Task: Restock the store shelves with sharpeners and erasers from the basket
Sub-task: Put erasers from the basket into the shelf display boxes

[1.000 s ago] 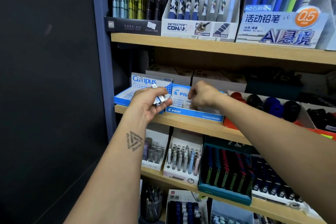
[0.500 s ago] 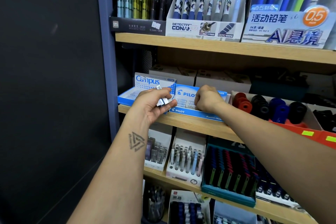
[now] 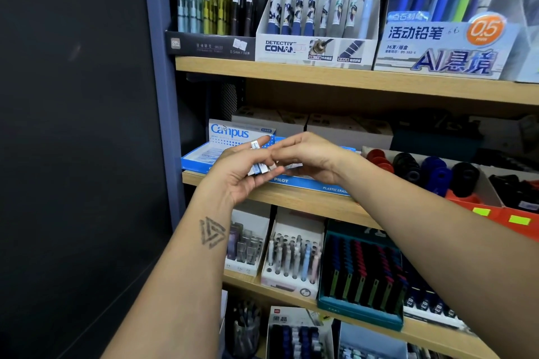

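Erasers (image 3: 258,167) sit gripped in the left hand (image 3: 243,173); the right hand (image 3: 309,159) pinches one above the shelf's (image 3: 306,201) front edge.

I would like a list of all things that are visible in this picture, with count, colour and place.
erasers: a few, white with blue sleeves, in the left hand
Pilot eraser box: one, blue, middle shelf, behind the hands
Campus box: one, blue and white, middle shelf, far left
sharpeners: several, red, black and blue, in a tray right of the Pilot eraser box
pen boxes: three, black, white and pale blue, top shelf
pen trays: several, white and teal, lower shelf
shelves: wooden, light brown
left hand: holds the erasers, tattoo on the forearm
right hand: fingers reach to the erasers; whether they pinch one is not clear
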{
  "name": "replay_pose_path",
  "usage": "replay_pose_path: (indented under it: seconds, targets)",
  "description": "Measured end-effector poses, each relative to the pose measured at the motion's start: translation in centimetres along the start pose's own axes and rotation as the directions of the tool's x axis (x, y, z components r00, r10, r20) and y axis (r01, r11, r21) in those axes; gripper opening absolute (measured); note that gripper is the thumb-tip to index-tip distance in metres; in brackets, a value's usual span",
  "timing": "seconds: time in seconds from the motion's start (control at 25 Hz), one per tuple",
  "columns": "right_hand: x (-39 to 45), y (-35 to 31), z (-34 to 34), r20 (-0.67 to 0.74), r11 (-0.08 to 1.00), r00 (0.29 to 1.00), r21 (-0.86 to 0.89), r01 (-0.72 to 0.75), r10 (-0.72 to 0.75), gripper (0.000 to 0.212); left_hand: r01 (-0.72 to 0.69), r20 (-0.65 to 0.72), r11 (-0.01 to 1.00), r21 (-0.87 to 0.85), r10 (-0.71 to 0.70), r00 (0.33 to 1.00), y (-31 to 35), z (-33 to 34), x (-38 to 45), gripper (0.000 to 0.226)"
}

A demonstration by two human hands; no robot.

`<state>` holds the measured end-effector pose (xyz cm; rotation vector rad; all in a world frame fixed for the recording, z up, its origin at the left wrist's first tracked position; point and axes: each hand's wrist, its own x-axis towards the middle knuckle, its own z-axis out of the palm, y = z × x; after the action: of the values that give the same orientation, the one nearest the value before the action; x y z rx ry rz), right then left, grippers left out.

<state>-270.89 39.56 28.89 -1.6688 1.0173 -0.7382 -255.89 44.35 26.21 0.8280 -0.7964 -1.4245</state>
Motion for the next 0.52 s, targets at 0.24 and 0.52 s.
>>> replay_pose_path:
  seconds: [0.24,0.52]
  targets:
    - [0.0,0.0,-0.7,-0.104,0.951,0.99,0.284,0.126,-0.1,0.02,0.014,-0.026,0.994,-0.109,-0.017,1.0,0.1,-0.3,0.2,0.046]
    - [0.0,0.1,-1.2,-0.166,0.958,0.98,0.243,0.153,-0.114,0.026,0.027,-0.046,0.995,-0.101,-0.031,0.998,-0.2,-0.1,0.5,0.047]
